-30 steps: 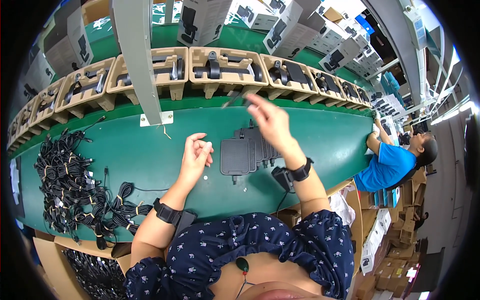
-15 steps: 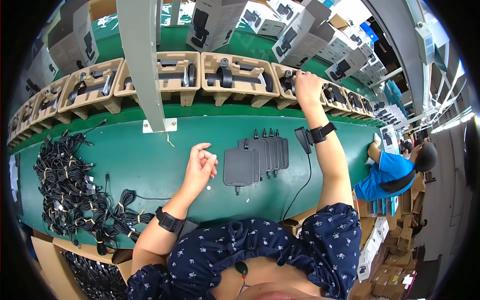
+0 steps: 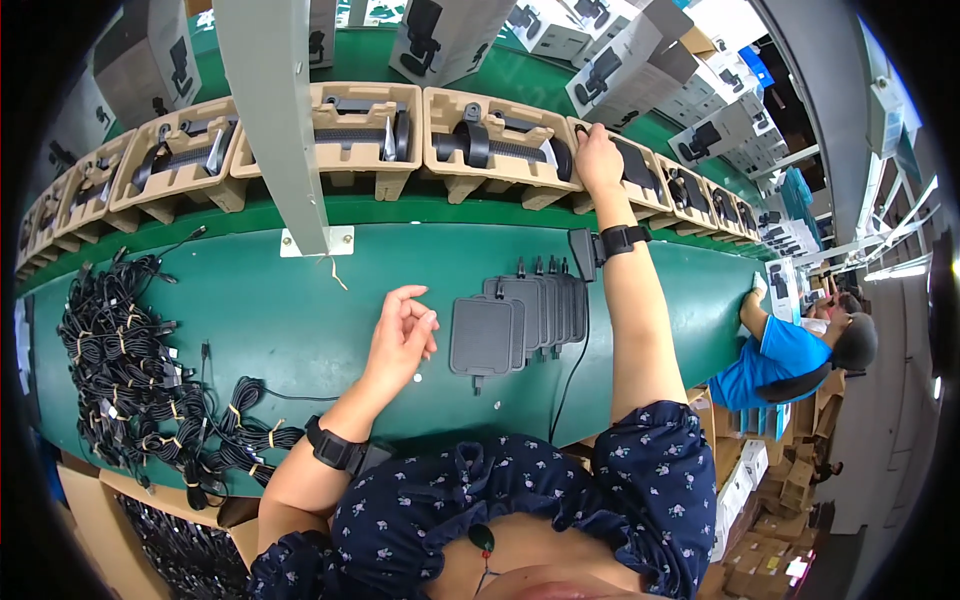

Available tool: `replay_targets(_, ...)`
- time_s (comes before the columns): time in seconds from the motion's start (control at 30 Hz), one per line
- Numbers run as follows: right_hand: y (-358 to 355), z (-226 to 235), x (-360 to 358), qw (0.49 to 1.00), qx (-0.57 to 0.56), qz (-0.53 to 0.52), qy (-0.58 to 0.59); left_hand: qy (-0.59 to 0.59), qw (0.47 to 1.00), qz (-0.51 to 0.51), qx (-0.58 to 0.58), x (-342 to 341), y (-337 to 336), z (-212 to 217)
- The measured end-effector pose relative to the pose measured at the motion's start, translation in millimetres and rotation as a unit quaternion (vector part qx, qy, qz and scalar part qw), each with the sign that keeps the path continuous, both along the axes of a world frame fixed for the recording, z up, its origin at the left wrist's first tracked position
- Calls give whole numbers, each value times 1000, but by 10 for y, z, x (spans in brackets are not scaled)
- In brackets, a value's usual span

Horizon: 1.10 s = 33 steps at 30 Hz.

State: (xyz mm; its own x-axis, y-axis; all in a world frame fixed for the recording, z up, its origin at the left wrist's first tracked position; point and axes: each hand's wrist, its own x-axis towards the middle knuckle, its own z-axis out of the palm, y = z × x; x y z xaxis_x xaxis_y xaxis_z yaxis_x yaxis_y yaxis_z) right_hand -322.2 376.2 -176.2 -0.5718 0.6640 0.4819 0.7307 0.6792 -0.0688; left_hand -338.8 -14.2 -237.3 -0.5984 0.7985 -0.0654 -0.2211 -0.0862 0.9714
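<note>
My right hand (image 3: 598, 160) reaches up to a tan moulded tray (image 3: 584, 203) in the row, its fingers at the tray's left side beside a small dark part. The fingertips are mostly hidden. A flat dark panel (image 3: 636, 165) lies in that tray, just right of the hand. Loosely curled, my left hand (image 3: 400, 338) hovers over the green table (image 3: 400, 260), holding nothing, index finger partly stretched. Right of it, several flat dark-grey panels with short plugs (image 3: 480, 336) lie overlapped in a row. Both wrists wear black straps; a cord runs from the right one.
Bundled black cables (image 3: 130, 370) are heaped at the left. A grey post (image 3: 270, 130) rises before the trays. Printed boxes (image 3: 430, 45) stand behind them. An open carton (image 3: 180, 530) of black parts sits at the lower left. A person in blue (image 3: 770, 355) works at the far right.
My right hand has shifted left across the tray, uncovering the flat dark panel at its right. The view has turned slightly. My left hand stays nearly still.
</note>
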Motion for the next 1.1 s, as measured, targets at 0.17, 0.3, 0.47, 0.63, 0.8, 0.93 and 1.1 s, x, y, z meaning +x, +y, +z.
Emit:
replay_targets(0.17, -52, 158, 86, 978, 151, 43, -139, -3, 1000, -1, -7, 10, -8, -1)
replay_targets(0.3, 187, 94, 133, 997, -21, 52, -53, 17, 1000, -9, -4, 15, 15, 8)
replay_targets(0.47, 201, 84, 206, 998, 18, 50, -24, 19, 1000, -10, -10, 34, 9, 44)
replay_targets(0.63, 74, 114, 388, 997, -61, 34, -40, 7, 1000, -23, -17, 38, -43, 6)
replay_targets(0.8, 165, 103, 292, 995, 55, -31, -80, 25, 999, -22, -37, 56, -4, 66)
replay_targets(0.93, 205, 172, 278, 981, 52, -67, -171, 34, 999, -25, -25, 13, 42, 34)
replay_targets(1.1, -227, 133, 468, 986, 156, -29, 55, 36, 999, -20, -20, -19, 62, 15)
